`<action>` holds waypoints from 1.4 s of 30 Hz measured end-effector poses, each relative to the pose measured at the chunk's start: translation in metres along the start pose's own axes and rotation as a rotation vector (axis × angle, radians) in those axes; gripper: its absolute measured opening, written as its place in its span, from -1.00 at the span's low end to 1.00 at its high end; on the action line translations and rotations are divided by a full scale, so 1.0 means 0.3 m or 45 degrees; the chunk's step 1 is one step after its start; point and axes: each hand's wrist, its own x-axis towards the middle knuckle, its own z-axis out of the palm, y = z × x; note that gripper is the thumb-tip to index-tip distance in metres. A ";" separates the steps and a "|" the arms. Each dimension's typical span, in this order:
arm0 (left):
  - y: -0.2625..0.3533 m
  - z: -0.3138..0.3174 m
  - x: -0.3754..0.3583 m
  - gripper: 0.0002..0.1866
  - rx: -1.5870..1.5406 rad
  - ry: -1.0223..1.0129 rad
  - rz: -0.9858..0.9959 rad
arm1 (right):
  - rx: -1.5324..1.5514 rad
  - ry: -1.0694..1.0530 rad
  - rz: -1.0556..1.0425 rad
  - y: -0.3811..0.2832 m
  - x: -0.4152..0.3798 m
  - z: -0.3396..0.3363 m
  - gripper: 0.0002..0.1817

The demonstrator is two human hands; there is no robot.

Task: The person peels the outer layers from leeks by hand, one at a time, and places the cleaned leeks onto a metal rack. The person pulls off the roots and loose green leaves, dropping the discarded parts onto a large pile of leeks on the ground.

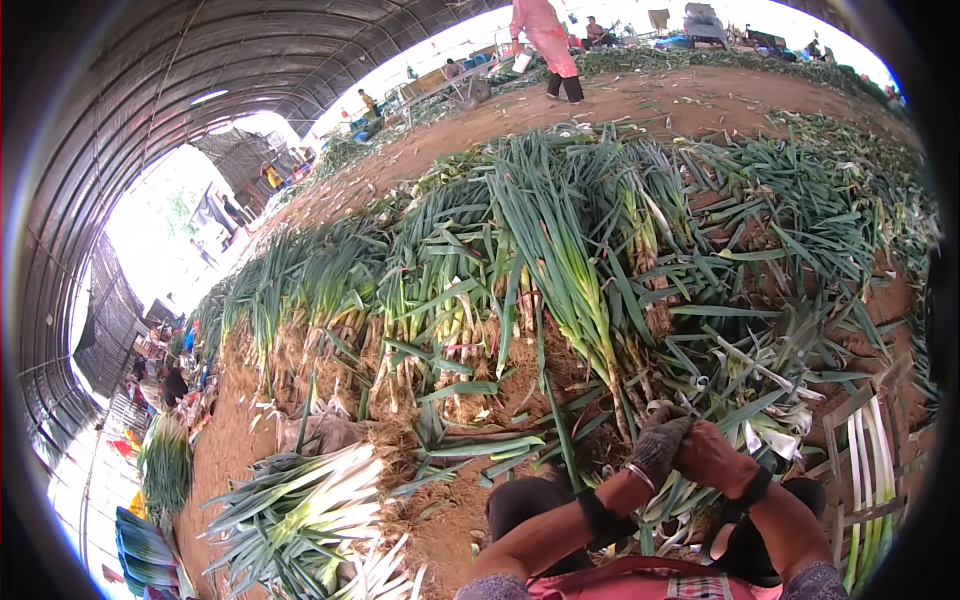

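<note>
My left hand, in a grey knit glove, meets my right hand in front of my knees. Both hands are closed with the fingers pressed together, and I cannot tell what is between them. Just beyond them lies a bundle of long leeks, its root ends pointing toward my left hand. Stripped leaves and pale scraps lie right of my hands. A pile of cleaned leeks with white stalks rests on the soil to the left.
Rows of unpeeled leeks with earthy roots stretch to the left. A slatted crate holding white-stalked leeks stands at the right. A person in pink walks on the bare soil path at the back. More people sit farther off.
</note>
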 end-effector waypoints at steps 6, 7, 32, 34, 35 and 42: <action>-0.017 0.039 0.031 -0.94 0.071 0.063 -0.026 | -0.031 -0.053 0.039 0.020 -0.034 0.006 -0.74; -0.016 0.038 0.031 -0.94 0.107 0.049 -0.022 | -0.041 -0.079 0.047 0.020 -0.034 -0.003 -0.75; -0.124 0.019 0.066 -0.84 -0.035 0.000 0.044 | 0.076 0.090 0.020 0.008 -0.042 0.005 -0.71; -0.135 0.017 0.075 -0.84 0.015 0.013 0.078 | 0.110 0.079 0.056 0.011 -0.051 0.021 -0.70; -0.141 0.011 0.077 -0.84 0.029 0.002 0.045 | 0.093 0.070 0.044 0.010 -0.054 0.022 -0.71; -0.122 0.016 0.063 -0.78 0.003 0.010 -0.026 | 0.093 0.031 0.070 -0.001 -0.048 0.005 -0.74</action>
